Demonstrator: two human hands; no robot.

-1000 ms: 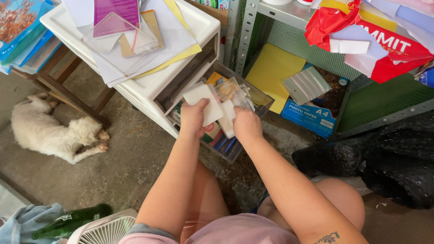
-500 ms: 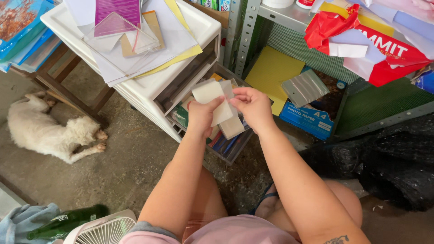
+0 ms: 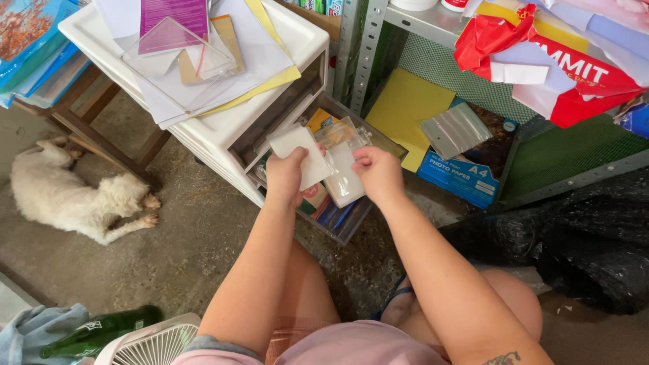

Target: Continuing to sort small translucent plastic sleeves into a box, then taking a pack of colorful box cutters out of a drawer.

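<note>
Head view, looking down past my knees: nearest me, at the lower left, a green glass bottle (image 3: 101, 331) lies on the concrete beside the white grille of a fan (image 3: 154, 345) and a bundle of blue-grey cloth (image 3: 37, 334). Further left a white dog (image 3: 74, 196) is stretched out on the floor.

My left hand (image 3: 287, 177) is closed on a small white card (image 3: 301, 157), thumb across its lower edge — a firm pinch. My right hand (image 3: 380, 174) is curled on the right edge of a clear plastic sleeve (image 3: 343, 169) with white inside it; the two pieces touch between my hands. Both are held just above the open drawer (image 3: 338, 216) of a white plastic drawer cabinet (image 3: 230, 128), where more coloured packets lie.

On top of the cabinet sits a loose heap of white and yellow sheets, with a purple sheet (image 3: 172, 20) under a clear plastic cover. Right of the drawer, on the bottom of a grey metal shelf (image 3: 368, 47), a yellow sheet (image 3: 405, 108) leans beside a flat blue box of paper (image 3: 466, 179) — a ribbed silvery packet (image 3: 454, 130) rests above it. On the shelf above, a red and white bag (image 3: 561, 67) spills over the edge. Black plastic bags (image 3: 581, 236) are piled at the far right.
</note>
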